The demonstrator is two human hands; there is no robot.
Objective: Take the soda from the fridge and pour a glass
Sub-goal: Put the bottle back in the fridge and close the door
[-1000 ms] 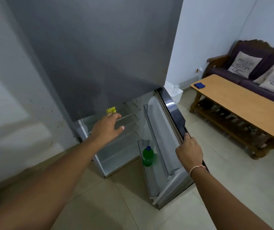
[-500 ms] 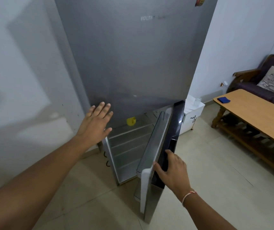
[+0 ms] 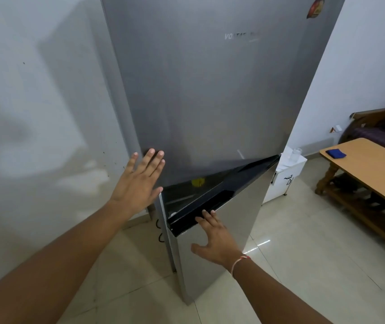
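Note:
The tall grey fridge [image 3: 210, 90] stands in front of me with its upper door closed. Its lower door [image 3: 221, 230] is ajar by a narrow gap at the left. My right hand [image 3: 214, 239] lies flat on the front of the lower door, fingers spread, fingertips at its black top edge [image 3: 221, 195]. My left hand [image 3: 140, 183] is open with fingers spread at the lower left corner of the upper door. Through the gap a yellow item [image 3: 198, 182] shows inside. The soda bottle is hidden behind the door. A clear glass [image 3: 296, 152] stands on a white cabinet.
The white cabinet [image 3: 287, 181] sits right of the fridge against the wall. A wooden table [image 3: 373, 169] with a blue cloth [image 3: 336, 153] is at the right, with a dark sofa [image 3: 383, 134] behind it. A grey wall is on the left. The floor is tiled.
The lower door has swung from wide open to nearly closed, hiding the green bottle in its shelf. My right hand went from gripping the door's edge to lying flat on its front. My view rose.

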